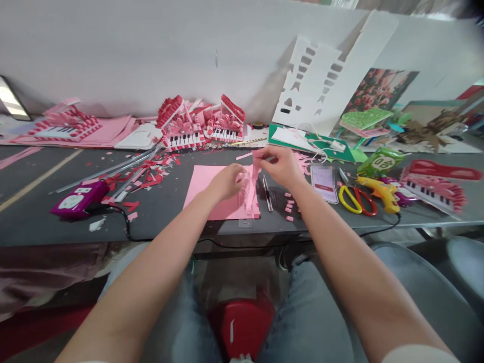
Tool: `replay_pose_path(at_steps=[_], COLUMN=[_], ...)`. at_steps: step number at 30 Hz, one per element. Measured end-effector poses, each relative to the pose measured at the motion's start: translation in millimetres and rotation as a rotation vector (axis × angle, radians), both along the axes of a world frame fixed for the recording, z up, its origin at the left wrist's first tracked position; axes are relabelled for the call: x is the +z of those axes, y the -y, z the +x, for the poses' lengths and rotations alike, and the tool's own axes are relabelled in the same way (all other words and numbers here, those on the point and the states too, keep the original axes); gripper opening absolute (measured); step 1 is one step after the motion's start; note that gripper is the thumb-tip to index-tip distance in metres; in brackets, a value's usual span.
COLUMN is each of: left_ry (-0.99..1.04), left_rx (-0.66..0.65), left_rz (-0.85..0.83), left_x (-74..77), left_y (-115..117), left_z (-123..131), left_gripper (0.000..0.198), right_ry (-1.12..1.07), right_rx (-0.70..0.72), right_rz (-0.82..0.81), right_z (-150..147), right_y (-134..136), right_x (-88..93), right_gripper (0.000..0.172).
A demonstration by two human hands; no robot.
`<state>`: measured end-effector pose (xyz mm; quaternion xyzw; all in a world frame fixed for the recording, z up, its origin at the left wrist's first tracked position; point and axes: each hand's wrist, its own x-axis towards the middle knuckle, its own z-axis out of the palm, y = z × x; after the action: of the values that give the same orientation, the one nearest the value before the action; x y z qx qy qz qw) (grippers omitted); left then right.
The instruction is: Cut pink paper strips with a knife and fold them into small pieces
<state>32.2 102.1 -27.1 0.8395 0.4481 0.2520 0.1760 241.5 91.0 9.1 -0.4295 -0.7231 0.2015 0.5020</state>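
My right hand pinches the upper end of a narrow pink paper strip, which hangs down over the right edge of a pink sheet. Just to the left, my left hand is closed, its curled fingertips at the upper part of a clear ruler. The ruler lies along the sheet's right side, and its lower end sticks out past the sheet toward me. A craft knife rests on the dark table right of the sheet. Several small pink paper pieces lie beyond it.
A purple device with a black cord and red paper scraps lie left. Paper piano models stand along the wall. On the right are a phone, scissors, a yellow glue gun and a green packet.
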Motion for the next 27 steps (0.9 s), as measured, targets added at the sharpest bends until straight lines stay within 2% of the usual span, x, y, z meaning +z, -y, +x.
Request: replay_pose_path(at_steps=[2, 4, 6, 10, 14, 19, 27], left_ry=[-0.06, -0.072, -0.056, -0.095, -0.193, -0.283, -0.384], left_rx=[-0.116, -0.167, -0.151, -0.086, 0.024, 0.007, 0.01], left_rz=[0.029, 0.021, -0.014, -0.034, -0.03, -0.07, -0.044], left_x=[-7.5, -11.2, -11.5, -9.7, -12.2, -13.2, -10.8], left_y=[-9, -15, -16, -12, -12, -17, -17], left_z=[3, 4, 3, -1, 1, 7, 11], left_gripper=[0.011, 0.023, 0.03, 0.024, 0.047, 0.067, 0.068], right_ry=[-0.019, -0.029, -0.021, -0.006, -0.005, -0.033, -0.044], right_rx=[0.003, 0.029, 0.053, 0.07, 0.072, 0.059, -0.046], right_rz=[0.003, -0.003, -0.001, 0.042, 0.059, 0.052, 0.112], right_z=[-1, -2, -1, -1, -4, -7, 3], right_y=[-14, -29, -42, -59, -66, -78, -105], right_x=[2.2, 2.2, 1.8, 7.4, 18.3, 23.6, 21.2], right_gripper=[0.01, 0.008, 0.007, 0.007, 0.013, 0.016, 0.023])
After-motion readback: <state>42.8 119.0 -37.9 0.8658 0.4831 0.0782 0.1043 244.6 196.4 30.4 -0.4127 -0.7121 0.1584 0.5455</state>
